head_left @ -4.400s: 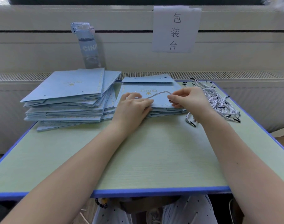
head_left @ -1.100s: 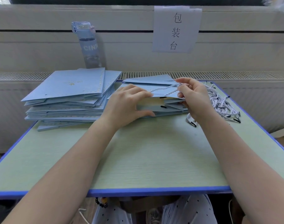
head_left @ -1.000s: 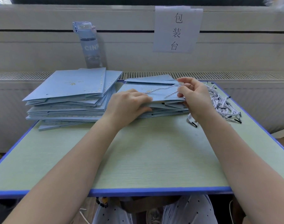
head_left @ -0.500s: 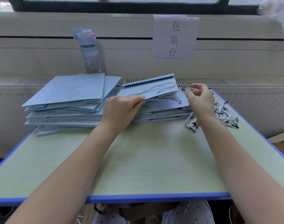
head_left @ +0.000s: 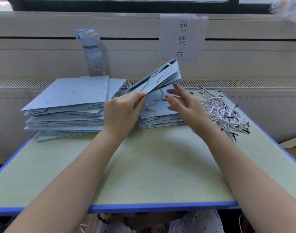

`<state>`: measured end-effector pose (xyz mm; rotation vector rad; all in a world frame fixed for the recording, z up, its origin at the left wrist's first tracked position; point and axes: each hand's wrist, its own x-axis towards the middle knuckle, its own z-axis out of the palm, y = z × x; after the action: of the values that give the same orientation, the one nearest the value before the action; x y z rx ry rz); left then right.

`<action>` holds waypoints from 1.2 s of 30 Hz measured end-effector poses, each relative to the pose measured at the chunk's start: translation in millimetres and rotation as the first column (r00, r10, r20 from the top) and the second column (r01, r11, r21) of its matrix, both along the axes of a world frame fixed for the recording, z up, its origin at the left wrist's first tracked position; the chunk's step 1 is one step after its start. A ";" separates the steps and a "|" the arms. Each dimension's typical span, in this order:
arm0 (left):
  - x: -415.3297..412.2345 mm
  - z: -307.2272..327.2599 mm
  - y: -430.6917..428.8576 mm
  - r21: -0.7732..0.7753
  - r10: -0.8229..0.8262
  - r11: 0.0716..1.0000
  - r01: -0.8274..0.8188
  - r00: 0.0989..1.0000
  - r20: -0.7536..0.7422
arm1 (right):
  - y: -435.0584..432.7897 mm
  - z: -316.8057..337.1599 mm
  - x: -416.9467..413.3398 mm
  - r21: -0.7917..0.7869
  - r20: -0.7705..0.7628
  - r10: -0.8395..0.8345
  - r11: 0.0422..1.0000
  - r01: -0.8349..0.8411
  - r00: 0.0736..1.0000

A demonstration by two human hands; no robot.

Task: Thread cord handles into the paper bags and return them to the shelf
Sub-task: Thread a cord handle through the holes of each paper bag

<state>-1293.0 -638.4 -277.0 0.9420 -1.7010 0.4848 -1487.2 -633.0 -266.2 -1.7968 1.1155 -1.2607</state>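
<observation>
The left hand has a pinching grip on the near corner of the blue paper bag, which tips up over a stack of bags. The right hand, fingers spread, is just right of that grip. Loose cords lie farther right on the surface. A moment ago the bag lay flatter.

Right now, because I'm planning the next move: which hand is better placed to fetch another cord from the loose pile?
Right. The right hand is open and free, close beside the cord pile. The left hand pinches the lifted bag and sits farther from the pile.
</observation>
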 end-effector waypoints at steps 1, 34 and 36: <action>-2.7 -2.1 0.7 -0.008 -0.008 1.000 0.008 1.000 0.020 | 3.3 -2.0 5.8 0.024 -0.010 0.050 0.998 -0.049 0.999; -16.0 -8.8 4.6 0.324 -0.095 0.942 0.084 0.995 0.019 | -7.5 1.2 -13.5 -0.769 -0.166 -0.694 0.536 0.348 0.700; -15.9 -7.0 4.2 0.351 -0.084 0.933 0.081 0.996 -0.008 | -4.1 0.1 -10.5 -0.738 -0.345 -0.665 0.628 0.245 0.663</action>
<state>-1308.9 -634.2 -284.0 1.1164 -1.8611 0.1269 -1497.8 -637.1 -266.1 -2.6681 1.7797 -1.5662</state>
